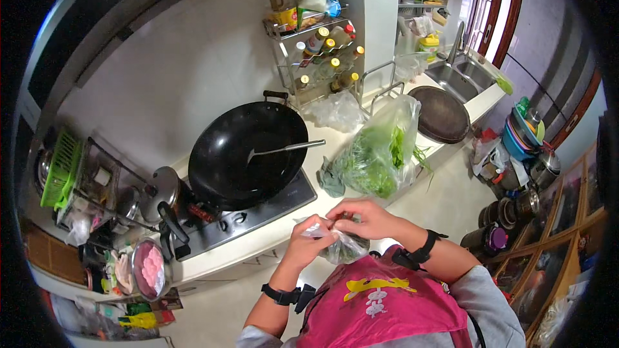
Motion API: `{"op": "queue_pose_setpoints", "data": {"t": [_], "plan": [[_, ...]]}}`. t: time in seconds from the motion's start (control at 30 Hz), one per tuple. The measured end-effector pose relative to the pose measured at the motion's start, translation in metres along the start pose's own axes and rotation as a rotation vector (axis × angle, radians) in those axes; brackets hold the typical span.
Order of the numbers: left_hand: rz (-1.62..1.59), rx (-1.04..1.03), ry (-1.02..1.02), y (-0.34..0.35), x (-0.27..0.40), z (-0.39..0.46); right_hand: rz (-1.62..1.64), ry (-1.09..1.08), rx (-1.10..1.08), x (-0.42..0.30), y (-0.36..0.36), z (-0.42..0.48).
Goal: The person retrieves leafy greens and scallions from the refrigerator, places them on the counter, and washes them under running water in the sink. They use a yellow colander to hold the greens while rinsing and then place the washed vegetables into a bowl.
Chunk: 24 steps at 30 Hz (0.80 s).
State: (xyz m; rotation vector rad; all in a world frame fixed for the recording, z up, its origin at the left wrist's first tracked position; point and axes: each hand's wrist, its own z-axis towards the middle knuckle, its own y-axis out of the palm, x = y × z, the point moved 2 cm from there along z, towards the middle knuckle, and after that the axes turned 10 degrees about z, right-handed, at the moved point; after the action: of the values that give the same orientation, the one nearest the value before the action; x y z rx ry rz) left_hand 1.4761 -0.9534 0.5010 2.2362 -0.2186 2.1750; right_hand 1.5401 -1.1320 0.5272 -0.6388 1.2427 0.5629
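Observation:
Both of my hands grip the gathered top of a clear plastic bag (343, 249) in front of my pink apron. My left hand (312, 241) pinches it from the left, and my right hand (365, 220) has its fingers bent over the other side. Something dark green shows through the plastic; what it is, I cannot tell. Just beyond, a larger clear bag of leafy green vegetables (372, 157) rests on the countertop. A grey-green cloth (331, 176) lies against its left side.
A black wok (227, 154) with a metal spatula (290, 147) inside stands on the cooktop (266, 217). A round dark wooden chopping board (440, 113) lies before the double sink (454, 79). Behind is a rack of bottles (285, 63). A metal bowl with pink contents (151, 270) sits at left.

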Motion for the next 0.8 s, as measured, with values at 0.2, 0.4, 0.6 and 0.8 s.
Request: {"op": "queue_pose_setpoints", "data": {"t": [0.2, 0.4, 0.6, 0.8], "plan": [[0.272, 0.206, 0.268, 0.002, -0.008, 0.005, 0.164, 0.119, 0.08, 0.024, 0.013, -0.007], [0.663, 0.449, 0.644, 0.007, -0.003, -0.001, 0.408, 0.282, 0.065, 0.035, 0.011, -0.006], [0.574, 0.304, 0.557, 0.015, 0.007, 0.008, 0.243, 0.332, -0.023, 0.029, -0.009, -0.01], [0.419, 0.213, 0.391, 0.014, 0.005, 0.022, -0.269, 0.1, -0.087, 0.011, -0.023, -0.011]]}}
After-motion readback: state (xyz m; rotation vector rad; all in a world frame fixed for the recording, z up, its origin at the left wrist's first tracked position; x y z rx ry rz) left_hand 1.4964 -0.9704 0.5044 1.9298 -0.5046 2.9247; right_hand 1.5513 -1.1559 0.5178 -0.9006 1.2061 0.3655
